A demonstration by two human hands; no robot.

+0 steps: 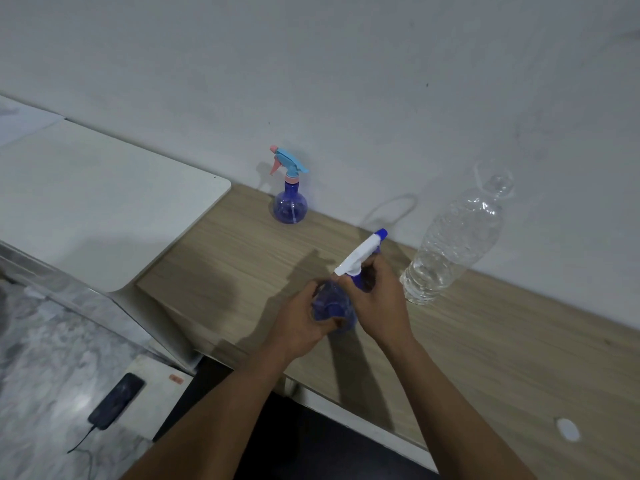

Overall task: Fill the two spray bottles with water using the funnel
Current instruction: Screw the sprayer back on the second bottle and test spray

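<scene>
Both hands worked 1 blue spray bottle (334, 306) above the counter (485, 341): left hand (304, 317) wrapped its thin, probably light, squashy belly, right hand (379, 299) closed round the stiffer neck below the white trigger head (362, 252), the surer hold.

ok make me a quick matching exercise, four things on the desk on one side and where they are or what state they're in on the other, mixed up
Things:
1. spray bottle with blue and pink head
2. spray bottle with white head
3. clear water bottle
4. black phone

Places or states:
A. standing at the right, by the wall
B. lying at the lower left, cable attached
C. gripped by both hands: left hand, right hand
D. standing alone at the back, against the wall

Pairs: 1-D, 2-C, 3-A, 4-B
</scene>
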